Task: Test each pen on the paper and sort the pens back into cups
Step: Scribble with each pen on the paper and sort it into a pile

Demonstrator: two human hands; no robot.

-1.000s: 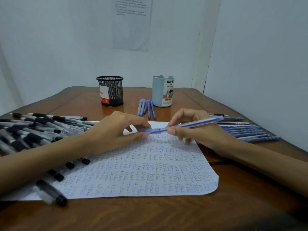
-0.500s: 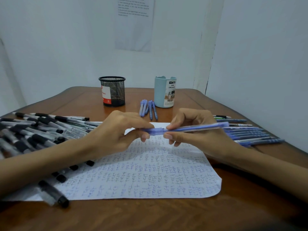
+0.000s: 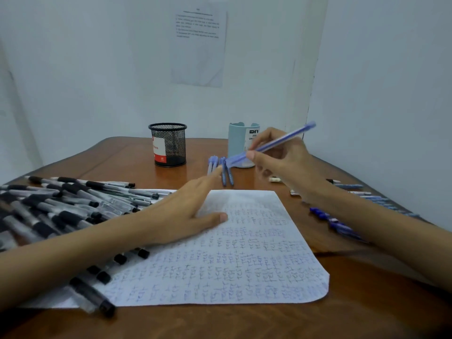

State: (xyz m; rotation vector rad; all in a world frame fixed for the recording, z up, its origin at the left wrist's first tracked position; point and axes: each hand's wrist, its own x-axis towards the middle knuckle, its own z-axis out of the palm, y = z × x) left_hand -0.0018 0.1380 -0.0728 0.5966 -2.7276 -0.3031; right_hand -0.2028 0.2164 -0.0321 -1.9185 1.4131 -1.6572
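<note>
Open passages and obstructions on the surface (image 3: 244, 324). Left: a heap of black pens (image 3: 61, 204) overlaps the paper (image 3: 244, 260). Right: a row of blue pens (image 3: 342, 223) lies near the side wall (image 3: 379, 94). Far side: the mesh cup (image 3: 168, 145) and the blue cup (image 3: 238, 143) stand apart with bare wood between. Loose blue pens (image 3: 221, 170) lie just before the blue cup, whose front the right hand (image 3: 281, 160) and its held pen (image 3: 276, 143) cross. The near edge is bare wood.
</note>
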